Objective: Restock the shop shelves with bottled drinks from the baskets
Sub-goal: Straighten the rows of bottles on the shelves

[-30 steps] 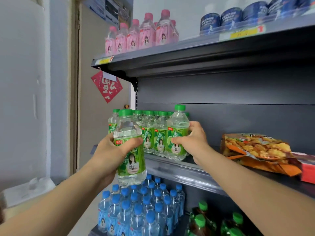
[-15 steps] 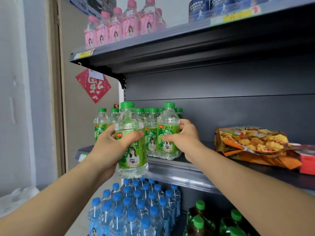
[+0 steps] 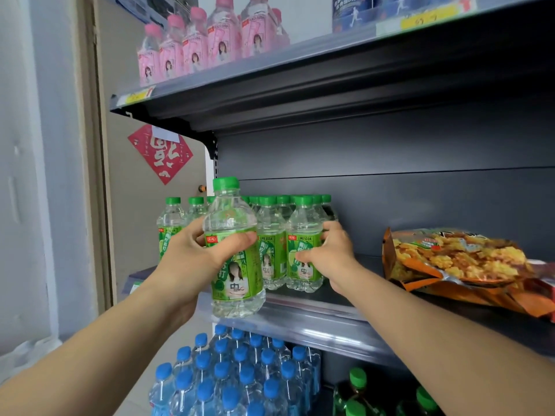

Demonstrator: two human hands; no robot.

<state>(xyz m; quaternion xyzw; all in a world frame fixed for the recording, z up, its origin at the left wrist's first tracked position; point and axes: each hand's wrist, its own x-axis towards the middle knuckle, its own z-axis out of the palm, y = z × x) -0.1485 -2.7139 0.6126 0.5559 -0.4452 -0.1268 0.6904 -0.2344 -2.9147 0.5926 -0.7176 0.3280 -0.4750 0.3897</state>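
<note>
Held bottle (image 3: pixel 232 259), green label: "LIME SODA" along top band; large "中" low on label; remaining characters too small to read.
Shelf bottle (image 3: pixel 303 226), just right of held bottle: same "LIME SODA" band.
Pink bottles (image 3: pixel 222 37), above held bottle: "PEACH SODA".
Red diamond sign (image 3: pixel 160 153), up-left of held bottle: inverted "福".
Yellow price tag (image 3: pixel 420 21), up-right: digits blurred.

- An orange snack bag (image 3: pixel 459 262) is lying flat at the right edge, printed face up.
- A red diamond-shaped paper decoration (image 3: pixel 160 157) is hanging on the beige door (image 3: pixel 132 235) at left centre, a white slip (image 3: pixel 163 134) overlapping its top corner.
- Dark blue cans (image 3: pixel 353 10) are standing at upper right, beside a yellow price tag (image 3: pixel 420 21).
</note>
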